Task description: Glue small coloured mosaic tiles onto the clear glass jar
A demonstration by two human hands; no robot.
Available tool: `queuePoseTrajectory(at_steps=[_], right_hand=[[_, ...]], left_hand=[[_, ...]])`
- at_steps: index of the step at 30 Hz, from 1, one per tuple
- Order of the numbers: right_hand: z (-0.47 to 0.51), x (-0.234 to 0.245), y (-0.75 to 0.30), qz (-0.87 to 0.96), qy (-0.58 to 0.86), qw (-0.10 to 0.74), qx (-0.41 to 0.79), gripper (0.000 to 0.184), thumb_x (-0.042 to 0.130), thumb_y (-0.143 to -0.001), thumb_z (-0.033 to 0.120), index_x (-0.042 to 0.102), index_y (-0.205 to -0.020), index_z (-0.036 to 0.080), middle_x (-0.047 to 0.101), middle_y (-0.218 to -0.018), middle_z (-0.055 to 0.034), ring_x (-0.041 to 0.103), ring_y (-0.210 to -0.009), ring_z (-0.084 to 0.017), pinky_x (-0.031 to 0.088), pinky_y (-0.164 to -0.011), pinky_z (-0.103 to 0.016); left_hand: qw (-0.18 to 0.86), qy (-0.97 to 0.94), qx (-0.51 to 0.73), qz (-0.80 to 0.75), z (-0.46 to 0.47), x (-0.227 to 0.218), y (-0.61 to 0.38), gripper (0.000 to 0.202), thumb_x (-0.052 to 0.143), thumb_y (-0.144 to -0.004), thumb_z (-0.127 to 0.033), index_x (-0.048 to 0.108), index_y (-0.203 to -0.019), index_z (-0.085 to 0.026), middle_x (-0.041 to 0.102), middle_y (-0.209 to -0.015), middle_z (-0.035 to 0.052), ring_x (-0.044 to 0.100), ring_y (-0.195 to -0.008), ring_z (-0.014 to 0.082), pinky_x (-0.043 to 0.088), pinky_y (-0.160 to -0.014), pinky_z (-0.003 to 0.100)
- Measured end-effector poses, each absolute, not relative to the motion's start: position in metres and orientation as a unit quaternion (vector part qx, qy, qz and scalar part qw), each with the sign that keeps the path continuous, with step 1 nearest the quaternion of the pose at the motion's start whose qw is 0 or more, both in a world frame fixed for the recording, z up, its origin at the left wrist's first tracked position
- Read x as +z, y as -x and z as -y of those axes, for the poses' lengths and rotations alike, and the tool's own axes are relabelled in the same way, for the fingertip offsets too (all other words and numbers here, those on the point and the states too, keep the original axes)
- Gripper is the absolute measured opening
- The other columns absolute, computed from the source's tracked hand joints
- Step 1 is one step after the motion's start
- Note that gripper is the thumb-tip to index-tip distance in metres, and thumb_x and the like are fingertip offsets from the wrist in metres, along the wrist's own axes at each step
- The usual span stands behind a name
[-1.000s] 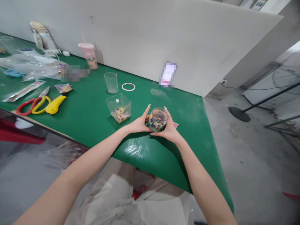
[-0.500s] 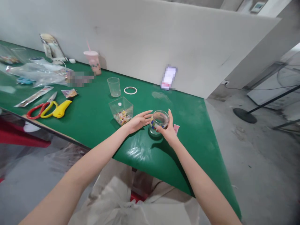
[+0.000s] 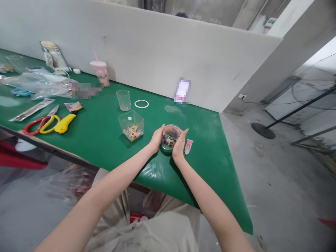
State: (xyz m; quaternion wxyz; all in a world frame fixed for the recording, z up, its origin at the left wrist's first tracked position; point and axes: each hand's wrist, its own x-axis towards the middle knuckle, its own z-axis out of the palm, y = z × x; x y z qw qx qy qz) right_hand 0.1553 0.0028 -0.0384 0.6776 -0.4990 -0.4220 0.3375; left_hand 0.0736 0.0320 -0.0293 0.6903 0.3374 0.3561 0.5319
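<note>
A small round glass bowl [image 3: 171,134], its side covered with coloured mosaic tiles, stands on the green table [image 3: 105,133]. My left hand [image 3: 156,138] cups its left side and my right hand [image 3: 179,147] cups its right side, fingers curled against the glass. A small pink tube [image 3: 188,146] lies on the table just right of my right hand. A clear square box [image 3: 131,125] with several coloured tiles in it stands to the left of the bowl.
Farther back are a clear plastic cup [image 3: 123,100], a white ring [image 3: 141,103] and a pink drink cup [image 3: 100,72]. Red and yellow scissors [image 3: 43,124] and plastic bags [image 3: 39,84] lie at the left. A white partition [image 3: 157,59] backs the table; the table's right end drops to the concrete floor.
My left hand, flat beside the bowl half a second ago, has closed back against its left side. The right hand has slid from over the rim to its right side.
</note>
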Motion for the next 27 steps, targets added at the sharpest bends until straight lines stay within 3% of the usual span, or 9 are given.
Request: queuePoseTrajectory(at_steps=[9, 14, 17, 20, 23, 25, 27], right_hand=[[-0.002, -0.031, -0.152, 0.375, 0.532, 0.675, 0.346, 0.080, 0.013, -0.083, 0.073, 0.052, -0.120, 0.014, 0.061, -0.122, -0.0158, 0.059, -0.115, -0.022, 0.039, -0.107, -0.041], [-0.006, -0.031, -0.157, 0.388, 0.520, 0.653, 0.390, 0.082, 0.007, -0.084, 0.073, 0.056, -0.119, 0.017, 0.065, -0.117, -0.0121, 0.061, -0.114, -0.021, 0.041, -0.105, -0.041], [-0.003, -0.025, -0.168, 0.367, 0.506, 0.653, 0.428, 0.088, 0.003, -0.083, 0.074, 0.053, -0.125, 0.014, 0.061, -0.126, -0.0141, 0.057, -0.120, -0.022, 0.039, -0.107, -0.040], [0.001, -0.016, -0.180, 0.354, 0.486, 0.646, 0.471, 0.095, 0.002, -0.080, 0.078, 0.052, -0.127, 0.013, 0.058, -0.131, -0.0159, 0.053, -0.125, -0.024, 0.036, -0.109, -0.044], [0.006, -0.010, -0.189, 0.378, 0.451, 0.617, 0.523, 0.093, 0.002, -0.080, 0.079, 0.058, -0.122, 0.017, 0.063, -0.125, -0.0130, 0.056, -0.122, -0.027, 0.036, -0.107, -0.048], [0.007, -0.007, -0.191, 0.386, 0.436, 0.601, 0.548, 0.089, 0.006, -0.081, 0.079, 0.063, -0.114, 0.019, 0.065, -0.122, -0.0103, 0.056, -0.122, -0.027, 0.034, -0.109, -0.047], [0.008, -0.006, -0.192, 0.391, 0.434, 0.591, 0.556, 0.087, 0.008, -0.082, 0.079, 0.066, -0.107, 0.020, 0.067, -0.120, -0.0087, 0.056, -0.121, -0.026, 0.032, -0.111, -0.046]], left_hand=[[0.668, -0.355, 0.538, -0.371, -0.024, -0.030, -0.082, 0.039, 0.045, -0.087, -0.042, 0.072, -0.089, -0.014, 0.073, -0.106, 0.0092, 0.063, -0.111, 0.0249, 0.039, -0.106, 0.039], [0.656, -0.375, 0.531, -0.384, -0.027, -0.025, -0.080, 0.049, 0.035, -0.092, -0.046, 0.061, -0.120, -0.015, 0.069, -0.117, 0.0095, 0.062, -0.113, 0.0225, 0.042, -0.103, 0.038], [0.629, -0.380, 0.537, -0.415, -0.029, -0.017, -0.068, 0.052, 0.035, -0.093, -0.048, 0.052, -0.130, -0.017, 0.065, -0.123, 0.0112, 0.060, -0.116, 0.0219, 0.041, -0.102, 0.038], [0.584, -0.382, 0.550, -0.458, -0.004, -0.002, -0.041, 0.044, 0.047, -0.089, -0.046, 0.057, -0.122, -0.019, 0.066, -0.122, 0.0107, 0.058, -0.117, 0.0221, 0.038, -0.102, 0.036], [0.504, -0.484, 0.547, -0.462, 0.062, 0.006, -0.002, 0.035, 0.050, -0.087, -0.048, 0.065, -0.106, -0.023, 0.072, -0.105, 0.0053, 0.064, -0.097, 0.0204, 0.046, -0.088, 0.032], [0.486, -0.547, 0.466, -0.498, 0.114, -0.005, 0.025, 0.039, 0.040, -0.091, -0.049, 0.065, -0.076, -0.022, 0.069, -0.070, 0.0019, 0.062, -0.066, 0.0175, 0.048, -0.072, 0.030], [0.472, -0.610, 0.294, -0.564, 0.154, -0.032, 0.048, 0.039, 0.040, -0.091, -0.043, 0.060, -0.066, -0.022, 0.060, -0.053, 0.0006, 0.058, -0.056, 0.0179, 0.048, -0.066, 0.031]])
